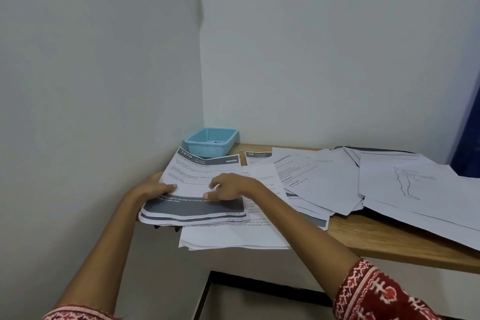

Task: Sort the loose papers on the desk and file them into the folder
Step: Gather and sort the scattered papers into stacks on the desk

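Stack of printed sheets [197, 189], white with dark grey bands, gripped at its near-left edge by the left hand [152, 187]; right hand [231, 186] lay on top, fingers loosely curled. Loose papers [363, 184] spread right of the right hand on a wooden desk [389, 239]. One blue basket [211, 141] beyond both hands, in the white-walled corner.

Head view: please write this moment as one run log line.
left hand grips stack edge | right hand rests on top sheet | loose papers unsorted | blue basket in corner
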The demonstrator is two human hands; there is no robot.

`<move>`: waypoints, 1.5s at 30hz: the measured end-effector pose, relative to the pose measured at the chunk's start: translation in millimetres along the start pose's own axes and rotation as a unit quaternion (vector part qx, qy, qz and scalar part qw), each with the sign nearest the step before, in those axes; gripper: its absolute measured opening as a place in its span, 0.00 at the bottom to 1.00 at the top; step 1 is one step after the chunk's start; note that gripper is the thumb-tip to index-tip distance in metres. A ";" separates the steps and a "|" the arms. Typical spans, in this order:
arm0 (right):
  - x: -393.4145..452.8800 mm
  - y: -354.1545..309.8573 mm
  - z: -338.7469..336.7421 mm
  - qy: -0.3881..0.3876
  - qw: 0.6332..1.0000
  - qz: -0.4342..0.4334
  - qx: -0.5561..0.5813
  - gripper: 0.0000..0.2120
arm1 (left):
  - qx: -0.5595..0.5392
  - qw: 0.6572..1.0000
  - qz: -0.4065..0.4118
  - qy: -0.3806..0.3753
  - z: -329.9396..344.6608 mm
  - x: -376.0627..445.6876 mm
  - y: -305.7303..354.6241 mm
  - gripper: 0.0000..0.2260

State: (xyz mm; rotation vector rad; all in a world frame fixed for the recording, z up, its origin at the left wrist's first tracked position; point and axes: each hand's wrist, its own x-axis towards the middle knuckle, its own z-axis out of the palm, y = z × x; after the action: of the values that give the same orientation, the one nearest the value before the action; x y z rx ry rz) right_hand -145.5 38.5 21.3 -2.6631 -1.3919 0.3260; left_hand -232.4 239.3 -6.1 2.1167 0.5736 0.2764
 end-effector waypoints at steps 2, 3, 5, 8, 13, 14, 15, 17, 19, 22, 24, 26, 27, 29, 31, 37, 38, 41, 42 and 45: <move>-0.9 -1.2 -0.4 -0.003 1.000 -0.003 0.023 0.27 | 0.013 1.000 -0.004 0.003 0.0 0.1 1.4 0.18; -2.4 -1.1 0.4 -0.003 0.999 -0.005 0.039 0.27 | 0.027 1.000 -0.007 0.008 -0.1 0.6 2.2 0.19; -8.1 3.2 1.3 0.011 0.997 -0.010 0.076 0.26 | 0.073 0.997 -0.012 0.021 -0.2 3.5 5.1 0.22; -17.9 20.1 -6.2 0.068 0.993 0.003 0.098 0.24 | 0.171 0.985 -0.026 0.031 -0.6 5.5 12.5 0.28; -36.1 74.5 -31.7 0.096 0.988 0.104 0.062 0.26 | 0.352 0.930 -0.056 0.085 17.1 3.8 25.4 0.26; -41.2 87.3 -35.8 0.083 0.986 0.131 0.057 0.28 | 0.375 0.919 -0.070 0.104 23.5 1.2 31.2 0.24; -46.7 99.4 -38.9 0.071 0.984 0.155 0.052 0.30 | 0.382 0.913 -0.084 0.118 29.8 -1.4 38.1 0.23; -57.2 120.2 -41.1 0.056 0.978 0.192 0.050 0.35 | 0.388 0.909 -0.076 0.131 43.3 -2.7 52.3 0.21; -64.5 134.9 -34.3 0.055 0.973 0.218 0.057 0.37 | 0.382 0.915 -0.017 0.130 58.7 1.8 65.0 0.20; -69.6 146.6 -15.4 0.093 0.967 0.230 0.062 0.36 | 0.272 0.949 0.142 0.069 90.3 0.3 96.8 0.16; -69.4 151.9 -9.7 0.106 0.967 0.225 0.062 0.37 | 0.215 0.951 0.219 -0.024 115.8 -7.5 121.7 0.15; -69.3 156.3 -12.8 0.088 0.968 0.225 0.061 0.37 | 0.249 0.933 0.235 -0.107 141.0 -11.0 138.7 0.16; -68.9 158.8 -14.1 0.078 0.968 0.228 0.066 0.36 | 0.282 0.924 0.226 -0.128 152.9 -10.0 142.3 0.17; -67.0 163.0 -13.8 0.078 0.968 0.228 0.072 0.33 | 0.339 0.911 0.196 -0.126 171.3 -4.9 143.3 0.21; -64.8 166.0 -9.7 0.088 0.967 0.228 0.078 0.34 | 0.356 0.914 0.173 -0.092 180.5 -2.0 140.4 0.26; -62.9 167.4 -5.3 0.115 0.965 0.223 0.074 0.38 | 0.318 0.934 0.140 -0.078 183.2 0.6 134.8 0.32; -63.0 167.7 -5.2 0.114 0.965 0.223 0.075 0.38 | 0.319 0.935 0.136 -0.078 183.6 0.4 134.7 0.32; -66.6 170.6 -14.4 0.097 0.969 0.217 0.066 0.33 | 0.323 0.934 0.126 -0.083 185.7 -0.9 135.1 0.32; -68.5 173.4 -20.9 0.097 0.970 0.214 0.066 0.31 | 0.323 0.934 0.121 -0.089 186.2 -0.8 135.9 0.32; -73.0 191.2 -42.4 0.137 0.960 0.237 0.061 0.29 | 0.335 0.929 0.098 -0.120 184.9 0.9 143.9 0.34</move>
State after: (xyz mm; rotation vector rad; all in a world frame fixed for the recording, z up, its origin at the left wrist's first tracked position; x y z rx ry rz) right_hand -23.4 -130.8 33.4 -2.7727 -0.6268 0.0719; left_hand -115.1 36.9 6.1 2.8248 0.3328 -0.0933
